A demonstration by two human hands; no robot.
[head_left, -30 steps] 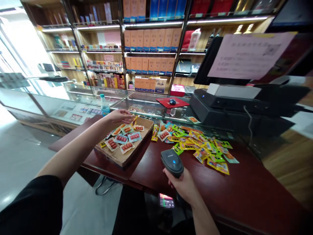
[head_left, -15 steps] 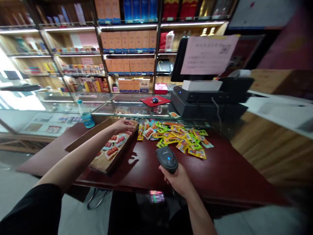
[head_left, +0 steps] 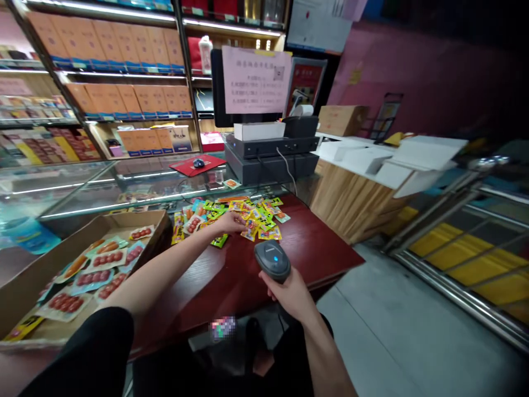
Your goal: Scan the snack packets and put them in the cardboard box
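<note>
A pile of small snack packets (head_left: 215,208), mostly yellow and green, lies on the dark red table. My left hand (head_left: 232,222) is over the front of this pile, fingers loosely bent and apart, with a yellow packet (head_left: 250,229) just beside the fingertips. Whether they touch it is hard to see. In my right hand (head_left: 291,292) is a dark barcode scanner (head_left: 273,260) with a blue light on top, held above the table. To the left stands an open cardboard box (head_left: 163,226) with several sealed packets of small red sausages (head_left: 109,258) in it.
Beyond the table is a glass counter (head_left: 82,193) with a mouse (head_left: 199,163) on a red pad. A cash register drawer (head_left: 268,165) and a monitor with a pink notice (head_left: 256,80) stand behind the pile. A blue bottle (head_left: 31,234) is at far left; a metal railing (head_left: 454,264) is at right.
The view has turned to the right. My left hand has moved from above the cardboard box to the snack pile. My right hand still holds the scanner over the table.
</note>
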